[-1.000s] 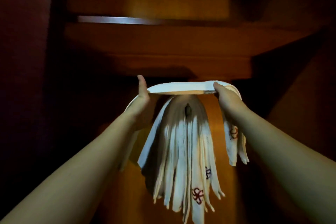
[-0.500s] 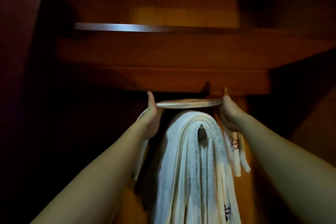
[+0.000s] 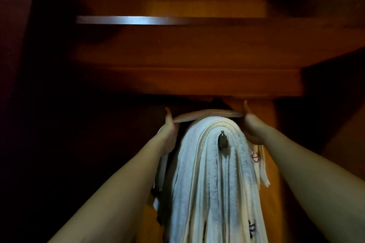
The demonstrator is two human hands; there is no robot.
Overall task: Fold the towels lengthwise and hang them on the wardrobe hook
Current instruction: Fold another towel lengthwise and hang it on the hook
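The wardrobe point(image 3: 59, 144) stood dim on its left side, its wall almost lost in shadow. The left hand point(image 3: 169, 128) was raised with the thumb pointing up, gripping the left end of a folded towel point(image 3: 207, 115) that was stretched flat between the two hands. From below that hand, the towel's loose end point(image 3: 161, 171) hung down beside the forearm. In the middle, a thick bundle of hung towels point(image 3: 213, 183) draped over the hook point(image 3: 222, 139), whose metal tip poked out through the folds near the top. The stretched towel lay just above the crown of that bundle; whether it touched could not be told. Overhead ran a wooden shelf point(image 3: 197, 79), with a pale strip point(image 3: 130, 20) catching light higher up. To the right, the right hand point(image 3: 251, 126) held the other end of the stretched towel, thumb up, fingers curled behind the cloth. Its hanging end point(image 3: 260, 165), marked with red stitching, dropped beside the bundle. The two hands were apart, one at each side of the bundle, both clamped on the same towel.
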